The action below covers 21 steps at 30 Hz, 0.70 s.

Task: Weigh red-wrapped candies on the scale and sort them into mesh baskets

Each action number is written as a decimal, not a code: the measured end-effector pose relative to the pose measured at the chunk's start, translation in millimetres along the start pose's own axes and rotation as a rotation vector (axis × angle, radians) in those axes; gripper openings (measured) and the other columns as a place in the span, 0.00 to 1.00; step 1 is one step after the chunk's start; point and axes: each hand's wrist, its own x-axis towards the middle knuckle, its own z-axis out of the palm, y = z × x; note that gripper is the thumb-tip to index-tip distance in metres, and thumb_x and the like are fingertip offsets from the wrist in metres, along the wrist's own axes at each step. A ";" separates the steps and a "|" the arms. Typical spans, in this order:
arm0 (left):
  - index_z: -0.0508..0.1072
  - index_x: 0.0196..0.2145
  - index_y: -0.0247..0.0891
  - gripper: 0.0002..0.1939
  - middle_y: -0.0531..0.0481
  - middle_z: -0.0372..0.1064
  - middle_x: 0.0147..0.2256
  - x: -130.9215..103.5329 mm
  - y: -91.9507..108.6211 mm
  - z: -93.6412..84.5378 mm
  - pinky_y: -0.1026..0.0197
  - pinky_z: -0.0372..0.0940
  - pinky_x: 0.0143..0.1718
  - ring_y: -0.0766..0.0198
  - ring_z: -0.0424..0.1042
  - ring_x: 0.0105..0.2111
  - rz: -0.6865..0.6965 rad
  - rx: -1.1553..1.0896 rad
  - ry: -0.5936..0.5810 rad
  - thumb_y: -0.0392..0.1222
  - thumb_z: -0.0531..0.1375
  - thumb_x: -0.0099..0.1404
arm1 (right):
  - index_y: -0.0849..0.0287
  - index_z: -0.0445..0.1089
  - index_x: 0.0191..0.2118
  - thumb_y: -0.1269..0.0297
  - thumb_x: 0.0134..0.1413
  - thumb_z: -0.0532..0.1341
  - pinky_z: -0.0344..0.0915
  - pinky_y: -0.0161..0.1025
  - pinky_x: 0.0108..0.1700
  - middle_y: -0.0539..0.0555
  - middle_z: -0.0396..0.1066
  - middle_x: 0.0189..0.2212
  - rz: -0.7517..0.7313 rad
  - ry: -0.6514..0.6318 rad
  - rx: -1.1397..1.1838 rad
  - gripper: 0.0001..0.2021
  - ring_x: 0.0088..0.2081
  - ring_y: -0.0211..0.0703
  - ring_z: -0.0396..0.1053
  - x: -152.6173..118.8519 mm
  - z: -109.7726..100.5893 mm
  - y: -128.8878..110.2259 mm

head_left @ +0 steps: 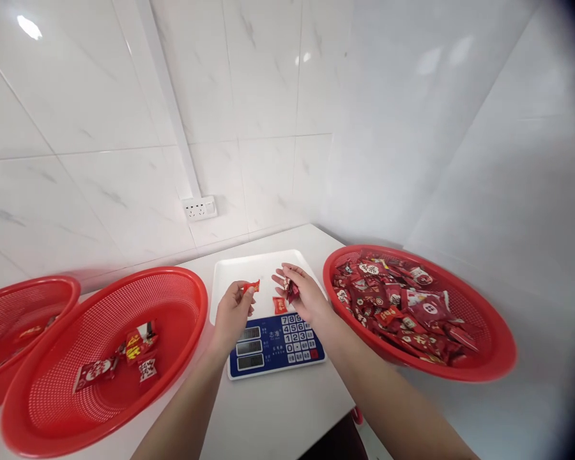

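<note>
Over the white pan of a digital scale (220, 271), my left hand (232, 310) pinches a small red candy packet (252, 286) between thumb and fingers. To its right, my right hand (303, 292) is cupped around dark red wrapped candies (291, 291), its fingertips partly spread; how many it holds I cannot tell. Another red candy packet (280, 305) lies at the front of the pan, between the hands. The blue keypad panel (275, 348) with its displays faces me below them, partly covered by my left wrist.
A red basket (333, 255) heaped with wrapped snacks stands at the right. On the left, another red basket (191, 281) holds several packets, with a further red basket (69, 284) beyond it. The tiled wall behind carries a power socket (200, 208). The white table's (278, 415) front edge is close.
</note>
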 end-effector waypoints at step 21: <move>0.69 0.47 0.44 0.15 0.45 0.63 0.51 -39.5 33.1 -5.3 0.50 0.57 0.53 0.53 0.60 0.53 0.347 0.146 0.003 0.45 0.56 0.63 | 0.49 0.60 0.52 0.60 0.45 0.62 0.67 0.35 0.29 0.50 0.70 0.37 -0.166 0.143 -0.142 0.25 0.34 0.40 0.70 12.2 -24.5 3.1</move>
